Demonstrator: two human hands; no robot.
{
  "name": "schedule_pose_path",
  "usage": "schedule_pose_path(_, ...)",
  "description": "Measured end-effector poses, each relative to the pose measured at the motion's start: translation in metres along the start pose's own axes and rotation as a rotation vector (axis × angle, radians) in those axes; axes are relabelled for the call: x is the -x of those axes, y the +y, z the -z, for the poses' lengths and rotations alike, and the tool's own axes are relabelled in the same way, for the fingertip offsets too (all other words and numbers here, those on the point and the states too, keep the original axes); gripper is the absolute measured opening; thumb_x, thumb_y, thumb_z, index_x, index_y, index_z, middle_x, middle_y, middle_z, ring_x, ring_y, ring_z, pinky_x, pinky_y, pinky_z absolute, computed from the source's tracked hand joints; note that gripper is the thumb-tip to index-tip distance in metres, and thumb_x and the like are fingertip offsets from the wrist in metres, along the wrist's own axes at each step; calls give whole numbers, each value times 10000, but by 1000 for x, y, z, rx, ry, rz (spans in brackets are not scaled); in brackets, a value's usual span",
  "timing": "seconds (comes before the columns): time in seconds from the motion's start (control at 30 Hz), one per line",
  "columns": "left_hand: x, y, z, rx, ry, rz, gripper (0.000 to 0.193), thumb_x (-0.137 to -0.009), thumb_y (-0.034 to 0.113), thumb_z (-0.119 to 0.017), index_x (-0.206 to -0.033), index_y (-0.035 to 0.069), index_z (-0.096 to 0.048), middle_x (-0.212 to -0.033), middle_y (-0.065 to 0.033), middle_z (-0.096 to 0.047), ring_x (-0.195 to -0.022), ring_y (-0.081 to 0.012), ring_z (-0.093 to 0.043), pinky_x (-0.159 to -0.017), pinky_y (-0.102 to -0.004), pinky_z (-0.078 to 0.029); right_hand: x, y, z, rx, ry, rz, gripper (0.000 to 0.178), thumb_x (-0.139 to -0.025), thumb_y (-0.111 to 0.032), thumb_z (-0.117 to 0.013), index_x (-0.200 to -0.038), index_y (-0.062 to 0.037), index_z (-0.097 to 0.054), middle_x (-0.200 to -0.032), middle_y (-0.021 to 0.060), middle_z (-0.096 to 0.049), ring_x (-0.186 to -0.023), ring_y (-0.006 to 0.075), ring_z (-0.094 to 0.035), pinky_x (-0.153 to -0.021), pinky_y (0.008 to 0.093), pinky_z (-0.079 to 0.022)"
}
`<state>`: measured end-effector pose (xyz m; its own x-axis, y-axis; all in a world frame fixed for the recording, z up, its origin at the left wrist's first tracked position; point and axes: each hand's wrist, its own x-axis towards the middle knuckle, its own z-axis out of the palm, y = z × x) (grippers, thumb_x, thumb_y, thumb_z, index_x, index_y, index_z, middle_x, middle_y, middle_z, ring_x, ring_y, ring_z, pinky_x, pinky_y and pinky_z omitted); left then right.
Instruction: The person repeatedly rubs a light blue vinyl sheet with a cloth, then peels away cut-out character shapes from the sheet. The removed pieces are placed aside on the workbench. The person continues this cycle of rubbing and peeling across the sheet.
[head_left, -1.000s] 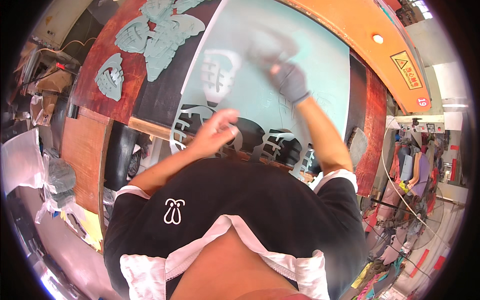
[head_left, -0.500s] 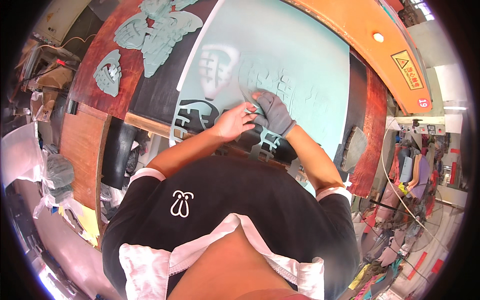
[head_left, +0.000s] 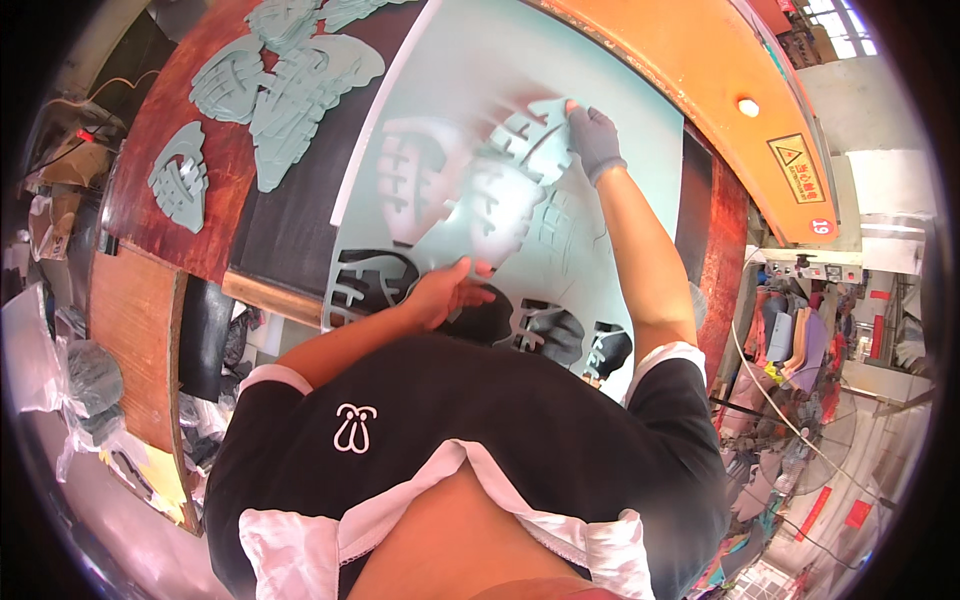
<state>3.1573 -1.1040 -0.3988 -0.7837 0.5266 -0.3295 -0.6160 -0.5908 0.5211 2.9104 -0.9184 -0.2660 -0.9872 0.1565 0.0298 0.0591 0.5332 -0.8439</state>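
Note:
My right hand point(head_left: 597, 140), in a grey glove, is closed on the edge of a pale green cut-out piece point(head_left: 535, 140) with slots through it. That piece is raised over the pale green sheet point(head_left: 640, 110) and partly smeared by motion. My left hand point(head_left: 450, 296) is bare, with its fingers apart and nothing seen in them. It hovers by the sheet's near edge, beside dark slotted openings point(head_left: 375, 280). Whitish slotted outlines point(head_left: 410, 175) show in the sheet left of the raised piece.
Piles of pale green cut pieces point(head_left: 300, 95) lie on the reddish board at the left, with a single stack point(head_left: 182, 178) nearer. An orange machine beam point(head_left: 690, 75) crosses the far right side. A brown wooden panel point(head_left: 135, 340) stands at the left.
My right hand has moved away from my left hand, forward and to the right, lifting the cut-out piece. My left hand has dropped slightly nearer my body. The whole view has shifted a little.

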Motion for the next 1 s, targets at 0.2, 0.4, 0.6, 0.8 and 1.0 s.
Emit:
schedule_pose_path(0.2, 8, 2, -9, -4, 53, 58, 406, -996, 316, -374, -1149, -28, -527, -1148, -140, -555, -987, -254, -595, -923, -387, -425, -83, -17, -5, 87, 114, -96, 436, -821, -379, -596, -957, 32, -642, -894, 129, -646, -796, 196, -603, -695, 315, -474)
schedule_pose_path(0.4, 11, 6, -9, -10, 48, 30, 400, -995, 315, -380, -1149, -22, -531, -1151, -132, -558, -1001, -260, -592, -937, -385, -419, -104, -34, 10, -227, 210, -84, 433, -816, -342, -566, -1011, 38, -642, -966, 179, -652, -905, 272, -608, -806, 358, -446)
schedule_pose_path(0.6, 3, -2, -1, -57, 1, -55, 404, -991, 327, -387, -1154, -14, -529, -1166, -129, -555, -1000, -268, -597, -919, -384, -442, -80, -52, 55, -30, 447, -80, 393, -796, -307, -558, -992, 25, -636, -915, 168, -656, -820, 251, -638, -701, 364, -500)
schedule_pose_path(0.8, 4, 6, -7, -186, 22, -40, 447, -987, 366, -383, -1169, -20, -516, -1147, -153, -584, -1011, -271, -602, -900, -390, -453, -50, -65, 65, -397, 369, 40, 334, -796, -248, -555, -967, 29, -631, -879, 132, -660, -765, 220, -635, -688, 357, -502)
schedule_pose_path(1.0, 56, 50, -49, -746, -205, 220, 428, -957, 394, -427, -1103, 12, -554, -1063, -141, -643, -854, -211, -626, -767, -351, -480, 33, -57, 46, -282, 74, 321, 333, -873, -323, -557, -929, -9, -651, -799, 42, -634, -741, 115, -553, -693, 274, -449)
